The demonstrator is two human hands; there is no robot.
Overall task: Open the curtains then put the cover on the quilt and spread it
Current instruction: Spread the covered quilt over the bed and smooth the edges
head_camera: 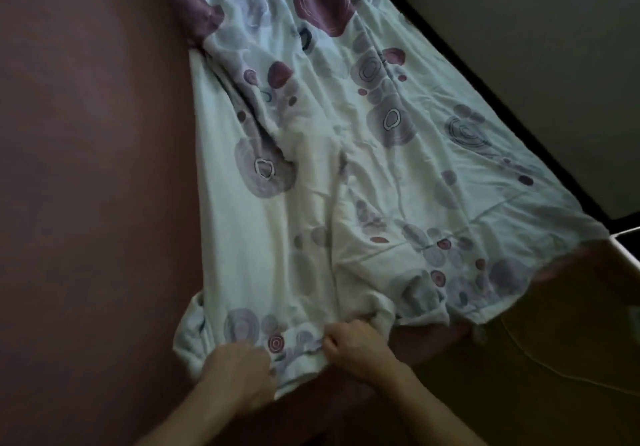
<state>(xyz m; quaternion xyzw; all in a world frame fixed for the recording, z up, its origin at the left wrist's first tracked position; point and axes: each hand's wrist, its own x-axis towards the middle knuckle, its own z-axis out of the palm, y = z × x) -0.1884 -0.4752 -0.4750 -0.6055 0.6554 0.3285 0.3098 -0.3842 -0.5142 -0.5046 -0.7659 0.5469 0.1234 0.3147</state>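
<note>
A white quilt cover (332, 154) printed with purple and grey circles lies stretched along the bed, wrinkled down its middle, running from the far end to the near edge. My left hand (239, 373) grips the cover's near hem at its left corner. My right hand (353, 345) is fisted on the same hem a little to the right, where the fabric bunches up. Whether the quilt is inside the cover I cannot tell. No curtains are in view.
The bed's dusky pink sheet (90, 168) is bare to the left of the cover. A dark bed frame edge (485, 74) runs along the right side, with a pale wall beyond. A brownish floor or board (554, 359) lies at the lower right.
</note>
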